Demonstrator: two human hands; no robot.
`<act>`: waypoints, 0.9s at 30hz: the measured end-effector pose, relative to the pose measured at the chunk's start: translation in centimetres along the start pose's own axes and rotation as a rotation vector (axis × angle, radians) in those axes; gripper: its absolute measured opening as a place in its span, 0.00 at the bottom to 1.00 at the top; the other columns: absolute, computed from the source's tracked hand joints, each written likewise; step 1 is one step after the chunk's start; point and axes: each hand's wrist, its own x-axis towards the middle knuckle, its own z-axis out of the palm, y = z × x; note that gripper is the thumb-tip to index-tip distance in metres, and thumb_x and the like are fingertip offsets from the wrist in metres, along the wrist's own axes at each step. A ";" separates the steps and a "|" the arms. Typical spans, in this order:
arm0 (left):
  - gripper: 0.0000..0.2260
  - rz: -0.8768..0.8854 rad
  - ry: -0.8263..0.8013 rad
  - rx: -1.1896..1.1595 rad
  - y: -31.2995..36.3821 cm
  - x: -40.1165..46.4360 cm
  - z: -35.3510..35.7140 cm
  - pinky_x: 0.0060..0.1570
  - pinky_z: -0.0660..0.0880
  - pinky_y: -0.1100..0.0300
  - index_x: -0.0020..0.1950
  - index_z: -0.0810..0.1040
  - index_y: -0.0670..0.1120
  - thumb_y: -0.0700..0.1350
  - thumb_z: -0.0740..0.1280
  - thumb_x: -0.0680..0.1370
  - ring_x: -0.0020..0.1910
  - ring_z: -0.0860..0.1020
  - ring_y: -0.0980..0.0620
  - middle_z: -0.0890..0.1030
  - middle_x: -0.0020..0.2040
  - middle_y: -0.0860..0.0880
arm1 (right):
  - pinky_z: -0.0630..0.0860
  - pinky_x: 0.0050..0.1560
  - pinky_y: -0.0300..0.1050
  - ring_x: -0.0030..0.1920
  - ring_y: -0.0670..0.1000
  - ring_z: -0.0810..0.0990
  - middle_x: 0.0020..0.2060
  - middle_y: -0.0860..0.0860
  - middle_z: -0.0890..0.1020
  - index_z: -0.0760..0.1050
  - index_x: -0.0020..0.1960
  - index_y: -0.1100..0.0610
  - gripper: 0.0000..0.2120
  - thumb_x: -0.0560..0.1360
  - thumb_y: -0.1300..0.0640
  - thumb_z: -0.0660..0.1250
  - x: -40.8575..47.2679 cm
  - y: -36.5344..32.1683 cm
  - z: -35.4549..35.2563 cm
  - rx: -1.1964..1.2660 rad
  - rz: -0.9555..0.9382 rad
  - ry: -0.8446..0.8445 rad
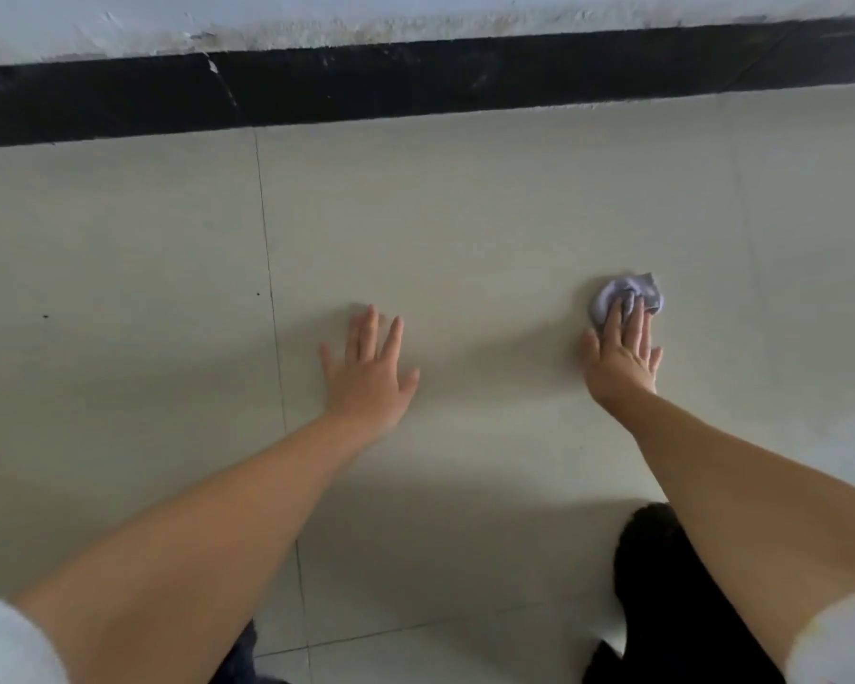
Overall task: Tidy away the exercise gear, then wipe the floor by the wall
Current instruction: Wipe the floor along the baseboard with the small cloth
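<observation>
A small crumpled grey-lilac cloth [633, 293] lies on the pale tiled floor [465, 214], a short way from the wall. My right hand [623, 353] presses on its near part with straight fingers, palm down. My left hand [369, 372] rests flat on the bare floor to the left, fingers spread, holding nothing. No exercise gear is in view.
A black skirting strip [415, 81] runs along the foot of the white, scuffed wall [317, 17] at the top. A dark tile joint [272, 308] runs from the skirting toward me. My knee in dark trousers [662, 585] rests at the lower right.
</observation>
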 end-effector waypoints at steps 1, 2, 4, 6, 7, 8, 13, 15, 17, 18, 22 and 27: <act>0.34 0.030 -0.036 0.042 -0.8 -0.5 1.1 0.71 0.40 0.37 0.77 0.39 0.53 0.59 0.56 0.79 0.76 0.34 0.49 0.32 0.76 0.49 | 0.40 0.75 0.60 0.77 0.51 0.37 0.77 0.52 0.39 0.39 0.78 0.55 0.30 0.82 0.47 0.48 -0.7 -0.6 0.9 -0.003 0.019 0.023; 0.37 0.052 -0.059 0.062 -1.6 -0.8 1.6 0.70 0.38 0.36 0.77 0.37 0.54 0.61 0.57 0.78 0.74 0.31 0.49 0.29 0.75 0.50 | 0.40 0.74 0.60 0.77 0.52 0.38 0.77 0.53 0.39 0.40 0.78 0.55 0.30 0.82 0.47 0.49 -2.1 -1.5 2.5 -0.024 -0.002 0.033; 0.43 0.084 -0.095 0.101 -2.8 -0.5 1.8 0.70 0.36 0.36 0.76 0.34 0.54 0.63 0.61 0.75 0.72 0.27 0.51 0.23 0.70 0.51 | 0.43 0.73 0.61 0.77 0.54 0.42 0.78 0.53 0.46 0.46 0.78 0.56 0.30 0.80 0.47 0.52 -6.6 -3.1 6.4 -0.115 -0.201 0.016; 0.49 0.120 -0.145 0.182 -3.3 0.0 1.2 0.70 0.35 0.37 0.75 0.32 0.54 0.66 0.65 0.72 0.68 0.24 0.52 0.21 0.67 0.51 | 0.55 0.71 0.64 0.76 0.55 0.53 0.76 0.55 0.59 0.60 0.75 0.57 0.32 0.75 0.45 0.55 -11.6 -4.2 10.2 -0.223 -0.513 -0.028; 0.52 0.141 -0.167 0.212 -3.4 0.0 0.8 0.69 0.35 0.37 0.75 0.30 0.53 0.67 0.66 0.70 0.67 0.23 0.52 0.20 0.67 0.50 | 0.59 0.70 0.64 0.75 0.54 0.57 0.75 0.54 0.62 0.64 0.74 0.56 0.32 0.73 0.43 0.55 -13.0 -4.1 11.2 -0.275 -0.658 -0.083; 0.55 0.154 -0.186 0.232 -3.4 0.0 0.5 0.69 0.35 0.37 0.74 0.28 0.53 0.68 0.68 0.68 0.67 0.23 0.52 0.20 0.67 0.50 | 0.60 0.70 0.63 0.74 0.54 0.57 0.75 0.53 0.62 0.65 0.73 0.55 0.32 0.73 0.43 0.55 -13.3 -3.5 11.5 -0.336 -0.795 -0.126; 0.59 0.137 -0.210 0.285 -2.9 0.0 0.3 0.68 0.36 0.35 0.73 0.27 0.50 0.67 0.71 0.65 0.67 0.22 0.48 0.22 0.71 0.45 | 0.49 0.73 0.54 0.76 0.51 0.51 0.77 0.51 0.55 0.41 0.78 0.50 0.34 0.77 0.42 0.49 -6.4 4.4 6.0 -0.461 -0.860 -0.075; 0.58 0.109 -0.209 0.261 -2.3 -0.1 0.3 0.68 0.37 0.35 0.74 0.29 0.49 0.67 0.70 0.66 0.70 0.24 0.46 0.24 0.72 0.44 | 0.42 0.74 0.56 0.76 0.50 0.35 0.76 0.50 0.37 0.31 0.75 0.50 0.33 0.80 0.43 0.47 -3.8 7.8 2.4 -0.227 -0.327 -0.059; 0.56 0.079 -0.202 0.220 -1.4 -0.2 0.2 0.68 0.39 0.33 0.75 0.30 0.48 0.66 0.69 0.68 0.72 0.27 0.43 0.24 0.72 0.43 | 0.42 0.74 0.58 0.76 0.55 0.36 0.77 0.55 0.38 0.37 0.77 0.55 0.32 0.82 0.45 0.50 -1.8 8.7 -0.6 0.014 0.144 -0.040; 0.55 0.060 -0.190 0.199 -0.8 -0.3 0.3 0.68 0.40 0.33 0.75 0.31 0.47 0.66 0.68 0.69 0.72 0.28 0.42 0.25 0.72 0.42 | 0.42 0.74 0.58 0.76 0.58 0.39 0.77 0.58 0.40 0.40 0.78 0.58 0.32 0.82 0.46 0.51 -0.9 8.2 -1.4 0.068 0.259 -0.015; 0.52 -0.073 -0.123 0.132 1.9 -0.8 0.5 0.69 0.42 0.33 0.76 0.33 0.45 0.67 0.65 0.70 0.74 0.33 0.41 0.29 0.74 0.41 | 0.42 0.74 0.59 0.76 0.57 0.37 0.77 0.56 0.38 0.39 0.78 0.57 0.32 0.82 0.45 0.49 0.0 1.9 -0.7 -0.126 -0.026 -0.031; 0.48 -0.187 -0.050 0.038 3.9 -1.1 1.1 0.69 0.42 0.34 0.78 0.38 0.47 0.66 0.65 0.72 0.76 0.37 0.44 0.34 0.77 0.44 | 0.40 0.75 0.56 0.76 0.52 0.33 0.75 0.49 0.33 0.35 0.77 0.53 0.32 0.81 0.43 0.47 1.4 -7.3 -0.3 -0.640 -1.068 -0.265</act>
